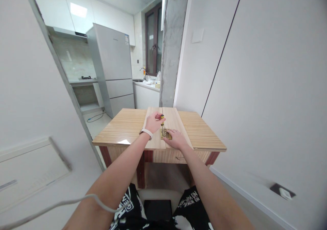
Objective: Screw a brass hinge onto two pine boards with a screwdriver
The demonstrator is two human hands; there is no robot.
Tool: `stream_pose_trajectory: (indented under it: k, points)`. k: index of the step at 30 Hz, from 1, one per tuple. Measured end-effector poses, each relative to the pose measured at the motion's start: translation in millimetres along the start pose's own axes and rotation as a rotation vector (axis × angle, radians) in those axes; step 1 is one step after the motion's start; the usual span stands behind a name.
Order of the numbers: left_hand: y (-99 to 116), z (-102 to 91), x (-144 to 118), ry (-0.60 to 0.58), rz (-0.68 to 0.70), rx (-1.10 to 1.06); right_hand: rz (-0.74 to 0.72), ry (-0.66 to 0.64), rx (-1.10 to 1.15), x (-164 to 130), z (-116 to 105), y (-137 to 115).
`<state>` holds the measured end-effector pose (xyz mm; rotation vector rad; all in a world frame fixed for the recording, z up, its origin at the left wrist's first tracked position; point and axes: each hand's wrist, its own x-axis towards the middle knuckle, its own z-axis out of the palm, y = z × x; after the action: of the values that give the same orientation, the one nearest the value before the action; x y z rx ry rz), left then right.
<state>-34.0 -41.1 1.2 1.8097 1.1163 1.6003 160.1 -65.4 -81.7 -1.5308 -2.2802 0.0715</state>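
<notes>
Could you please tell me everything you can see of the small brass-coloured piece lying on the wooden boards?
The brass-coloured piece looks like a small flat metal hinge, though it is too small to be sure. It lies flat across the seam between two pale wooden boards that rest on the table. The right hand presses its fingertips on its near right edge. The left hand holds a small yellow-handled screwdriver upright, tip down on the piece's top.
</notes>
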Motion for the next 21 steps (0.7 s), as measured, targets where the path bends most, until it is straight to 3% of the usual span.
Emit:
stream_pose_trajectory:
  k: [9,15,18,21]
  points:
    - [25,-18.5,16,-0.008,0.041,-0.019,-0.050,0.000,0.086,5,-12,0]
    - [19,-21.5,22,-0.089,0.031,-0.144,-0.102,0.269,0.324,34,-51,-23]
    - [16,-13.0,19,-0.154,0.026,-0.201,-0.185,0.305,0.441,44,-68,-45]
    - [13,-7.8,18,-0.218,0.030,-0.249,-0.130,0.337,0.433,48,-76,-56]
